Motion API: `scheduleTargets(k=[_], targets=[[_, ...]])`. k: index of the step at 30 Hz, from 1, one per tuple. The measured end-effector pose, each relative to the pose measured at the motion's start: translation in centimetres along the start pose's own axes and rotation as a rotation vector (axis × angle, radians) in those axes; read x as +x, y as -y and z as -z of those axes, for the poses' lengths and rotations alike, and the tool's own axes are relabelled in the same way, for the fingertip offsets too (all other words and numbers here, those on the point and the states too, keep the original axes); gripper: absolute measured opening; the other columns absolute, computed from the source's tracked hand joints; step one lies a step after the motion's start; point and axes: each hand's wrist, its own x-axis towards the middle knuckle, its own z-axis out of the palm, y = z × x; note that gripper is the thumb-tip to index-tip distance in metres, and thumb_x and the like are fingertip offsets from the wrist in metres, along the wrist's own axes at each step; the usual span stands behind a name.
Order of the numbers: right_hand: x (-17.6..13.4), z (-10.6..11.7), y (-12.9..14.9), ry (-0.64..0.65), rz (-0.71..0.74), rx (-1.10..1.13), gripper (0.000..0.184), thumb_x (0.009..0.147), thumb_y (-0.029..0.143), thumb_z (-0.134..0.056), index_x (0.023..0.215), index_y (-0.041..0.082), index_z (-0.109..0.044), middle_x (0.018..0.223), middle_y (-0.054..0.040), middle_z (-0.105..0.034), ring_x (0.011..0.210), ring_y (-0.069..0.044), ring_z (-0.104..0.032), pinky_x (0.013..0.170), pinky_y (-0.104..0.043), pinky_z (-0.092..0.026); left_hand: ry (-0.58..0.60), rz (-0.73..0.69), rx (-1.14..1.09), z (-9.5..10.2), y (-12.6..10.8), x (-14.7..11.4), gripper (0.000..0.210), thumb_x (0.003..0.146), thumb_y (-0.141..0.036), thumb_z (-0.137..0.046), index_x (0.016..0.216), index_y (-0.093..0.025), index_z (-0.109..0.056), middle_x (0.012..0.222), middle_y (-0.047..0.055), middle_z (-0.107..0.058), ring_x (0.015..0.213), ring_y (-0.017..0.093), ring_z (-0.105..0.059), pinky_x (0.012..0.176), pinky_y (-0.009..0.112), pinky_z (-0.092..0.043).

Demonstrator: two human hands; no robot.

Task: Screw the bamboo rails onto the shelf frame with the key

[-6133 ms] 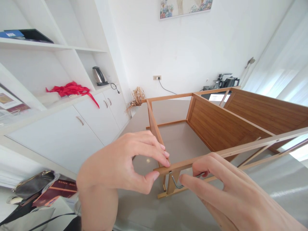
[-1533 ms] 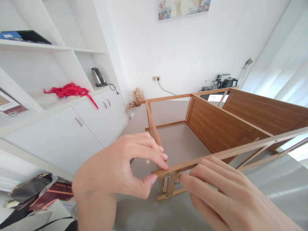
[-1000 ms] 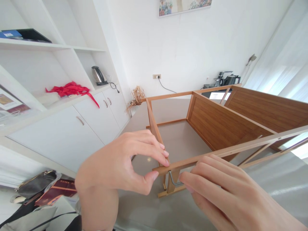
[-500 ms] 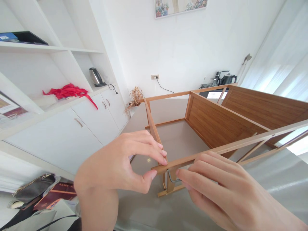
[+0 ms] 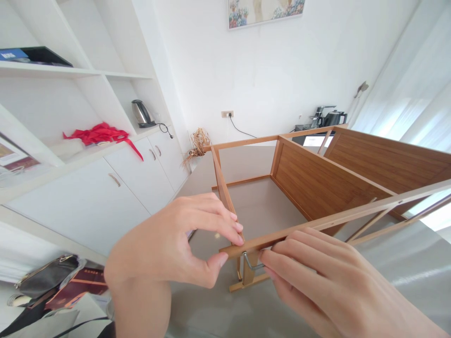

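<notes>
A wooden shelf rack (image 5: 310, 176) lies on its side across the grey table. With thumb and fingertips, my left hand (image 5: 169, 241) pinches the near end of the front wooden rail (image 5: 234, 249) at the corner joint. Just below that rail, a bent metal Allen key (image 5: 248, 262) has its short end up against the rail's outer face near the corner. My right hand (image 5: 320, 274) grips the key's long arm, its fingers curled over it and lying along the rail; most of that arm is hidden.
White cabinets and shelves (image 5: 84, 197) line the left side, holding red ribbon (image 5: 100, 134) and a steel kettle (image 5: 141, 114). A dried plant (image 5: 198, 143) stands behind the rack's far corner. Bags (image 5: 49, 274) lie at lower left, and a coffee maker (image 5: 319, 117) stands at the back right.
The near rail corner and the Allen key sit slightly lower in the picture. Both hands keep the same hold, and the right hand has shifted down a little.
</notes>
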Motion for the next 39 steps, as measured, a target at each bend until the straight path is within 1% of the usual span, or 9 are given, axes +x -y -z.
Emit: scheduleTargets(k=[3, 8, 15, 17, 25, 31, 35, 39], targets=[[-0.14, -0.06, 0.01, 0.022, -0.007, -0.002, 0.018, 0.098, 0.013, -0.051, 0.088, 0.018, -0.065, 0.071, 0.0006, -0.056, 0.067, -0.013, -0.052, 0.067, -0.028, -0.041, -0.003, 0.002, 0.005, -0.03, 0.04, -0.03, 0.035, 0.068, -0.007, -0.068, 0.098, -0.024, -0.075, 0.099, 0.002, -0.076, 0.098, 0.018, -0.07, 0.09, 0.028, -0.058], [-0.31, 0.15, 0.2, 0.038, -0.01, 0.022, 0.018, 0.098, 0.01, -0.05, 0.09, 0.018, -0.064, 0.072, 0.0006, -0.056, 0.068, -0.013, -0.051, 0.066, -0.028, -0.038, 0.003, 0.002, 0.008, 0.09, 0.0, 0.01, 0.034, 0.068, -0.007, -0.069, 0.097, -0.024, -0.075, 0.1, 0.003, -0.075, 0.098, 0.018, -0.07, 0.088, 0.027, -0.058], [-0.23, -0.12, 0.43, 0.048, -0.004, -0.077, 0.026, 0.098, 0.01, -0.048, 0.074, 0.019, -0.054, 0.064, 0.0031, -0.048, 0.058, -0.012, -0.039, 0.058, -0.03, -0.029, 0.009, 0.002, 0.011, 0.17, 0.0, -0.01, 0.036, 0.068, -0.005, -0.068, 0.098, -0.024, -0.075, 0.101, 0.003, -0.075, 0.098, 0.018, -0.07, 0.089, 0.027, -0.058], [-0.22, -0.2, 0.49, 0.052, 0.012, -0.079, 0.027, 0.098, 0.011, -0.048, 0.073, 0.019, -0.053, 0.065, 0.0029, -0.049, 0.058, -0.012, -0.039, 0.059, -0.03, -0.029, 0.009, 0.0, 0.009, 0.16, -0.01, 0.0, 0.036, 0.068, -0.006, -0.068, 0.098, -0.024, -0.075, 0.101, 0.003, -0.075, 0.098, 0.018, -0.07, 0.089, 0.027, -0.057], [-0.28, 0.17, 0.13, 0.073, 0.012, -0.037, 0.022, 0.098, 0.011, -0.05, 0.079, 0.018, -0.058, 0.07, 0.0021, -0.052, 0.063, -0.013, -0.041, 0.061, -0.029, -0.031, 0.004, -0.006, 0.013, 0.14, 0.01, 0.03, 0.036, 0.067, -0.006, -0.069, 0.098, -0.024, -0.075, 0.1, 0.002, -0.075, 0.097, 0.017, -0.07, 0.089, 0.026, -0.057], [-0.32, 0.24, -0.02, 0.073, 0.012, 0.014, 0.015, 0.098, 0.011, -0.05, 0.09, 0.018, -0.062, 0.075, 0.0009, -0.056, 0.066, -0.013, -0.045, 0.066, -0.028, -0.035, 0.006, 0.007, 0.007, 0.09, 0.07, -0.09, 0.035, 0.068, -0.007, -0.069, 0.098, -0.025, -0.075, 0.101, 0.003, -0.075, 0.099, 0.018, -0.07, 0.09, 0.027, -0.058], [-0.42, 0.18, -0.06, 0.083, 0.005, 0.024, 0.015, 0.098, 0.012, -0.051, 0.09, 0.018, -0.062, 0.074, 0.0008, -0.056, 0.067, -0.013, -0.046, 0.066, -0.028, -0.035, 0.004, 0.012, 0.009, 0.02, 0.07, -0.09, 0.035, 0.068, -0.007, -0.069, 0.098, -0.025, -0.075, 0.101, 0.003, -0.075, 0.099, 0.018, -0.07, 0.09, 0.027, -0.058], [-0.34, 0.12, -0.15, 0.069, 0.011, 0.001, 0.019, 0.099, 0.012, -0.048, 0.086, 0.018, -0.06, 0.073, 0.0008, -0.056, 0.065, -0.013, -0.045, 0.065, -0.028, -0.034, -0.005, 0.01, 0.011, -0.03, 0.1, -0.07, 0.035, 0.068, -0.007, -0.069, 0.097, -0.025, -0.075, 0.099, 0.003, -0.076, 0.098, 0.018, -0.071, 0.089, 0.027, -0.058]])
